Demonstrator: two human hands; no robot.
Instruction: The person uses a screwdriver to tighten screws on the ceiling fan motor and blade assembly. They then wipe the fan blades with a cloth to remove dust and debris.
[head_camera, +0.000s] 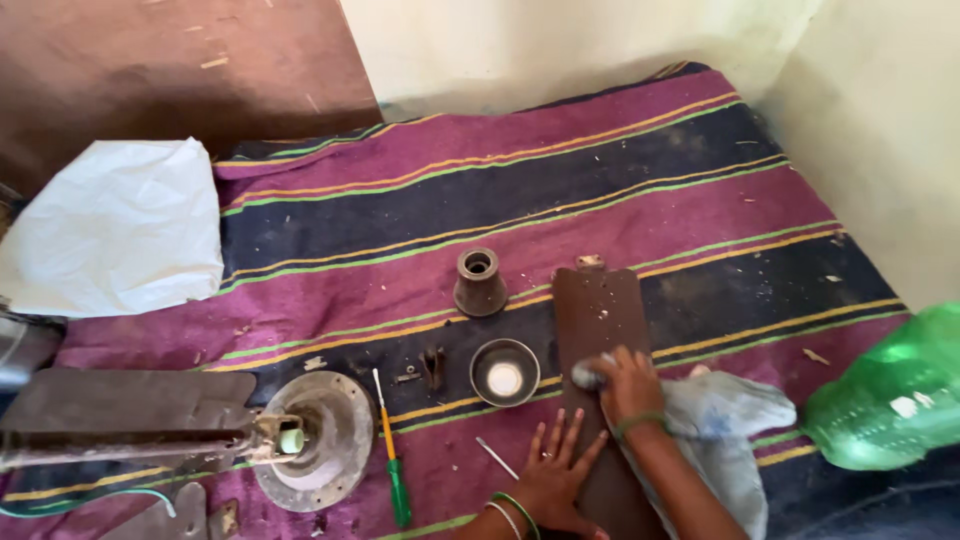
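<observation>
A brown fan blade (600, 310) lies flat on a striped purple mat (560, 170). My right hand (628, 385) presses a small grey pad (587, 375) onto the blade, with a grey-blue cloth (730, 420) trailing under the wrist. My left hand (555, 478) lies spread, palm down, across the blade's near left edge and holds it still. Green bangles sit on both wrists.
A brown cone-shaped cup (480, 282) and a round metal bowl (505, 373) lie left of the blade. A green-handled screwdriver (393, 455), small brackets (425, 368), a fan motor (315, 435) with a blade, a white bag (120, 225) and a green plastic bottle (885, 405) surround them.
</observation>
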